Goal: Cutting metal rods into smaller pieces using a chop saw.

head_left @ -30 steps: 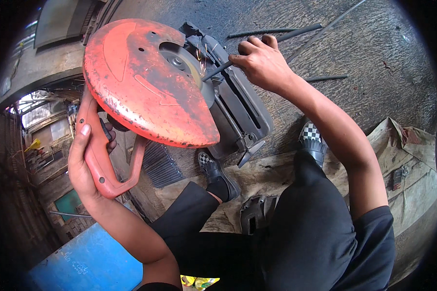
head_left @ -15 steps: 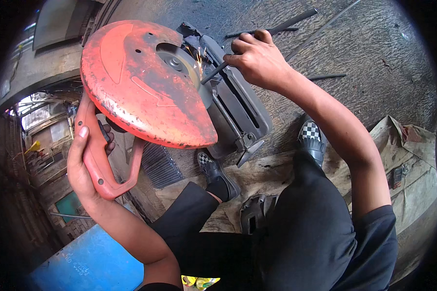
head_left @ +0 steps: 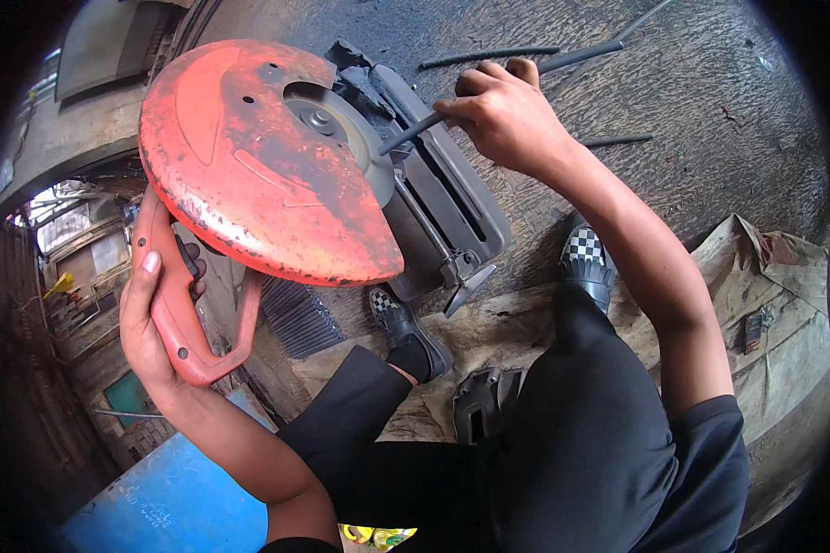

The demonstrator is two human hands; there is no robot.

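My left hand (head_left: 148, 318) is wrapped round the red handle (head_left: 177, 313) of a cut-off saw, with its fingers behind the grip near the trigger. The saw's scuffed red guard (head_left: 267, 194) covers much of a round cutting disc (head_left: 364, 152). My right hand (head_left: 512, 115) grips a dark metal rod (head_left: 581, 55) that sticks out on both sides of the fist. The rod's near-left end lies right at the disc's edge; whether they touch I cannot tell. Below is the dark saw base (head_left: 480, 212) with its clamp screw (head_left: 424, 217).
Loose dark rods lie on the rough floor, one ribbed rod (head_left: 489, 57) beyond my right hand and a shorter rod (head_left: 618, 140) beside my forearm. A stack of short rods (head_left: 300, 318) sits below the guard. Cloth sheeting (head_left: 784, 341) spreads right; a blue panel (head_left: 175, 488) is lower left.
Sparks at the disc have stopped showing. The saw head and my left hand sit slightly farther left. My right hand has shifted a little right and down, and the rod's far end has dropped.
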